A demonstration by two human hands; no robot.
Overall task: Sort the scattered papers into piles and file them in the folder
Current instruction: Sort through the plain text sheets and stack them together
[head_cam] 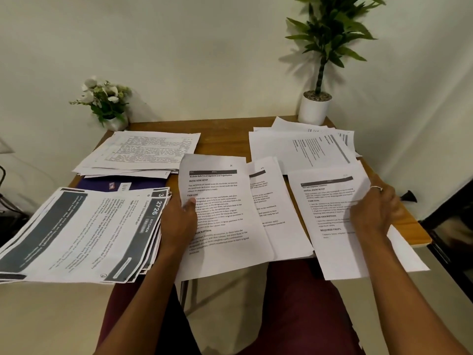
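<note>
Left grip [179,221] pinches the centre sheet [220,221]; right grip [376,213] clasps the right sheet [332,226]; one purple folder [122,184] lies on the table [222,139], half under the back-left pile [143,152], one of three piles.

The one open lane on the table [225,139] is a strip of bare wood at the back, between the back-left pile [143,152] and the back-right pile [302,147]. It ends at the top edge of the centre sheet [220,213]. A thin bare margin shows along the right edge, beyond the right hand [376,208]. A flower pot [110,103] and a tall potted plant [314,108] block the back corners. The folder [122,184] lies under the back-left pile, and the dark-banded stack [84,234] overlaps its near edge. The left hand [179,216] fills the gap between that stack and the centre sheet, gripping the sheet's edge. The right hand grips the right sheet [337,221], which overhangs the front.
</note>
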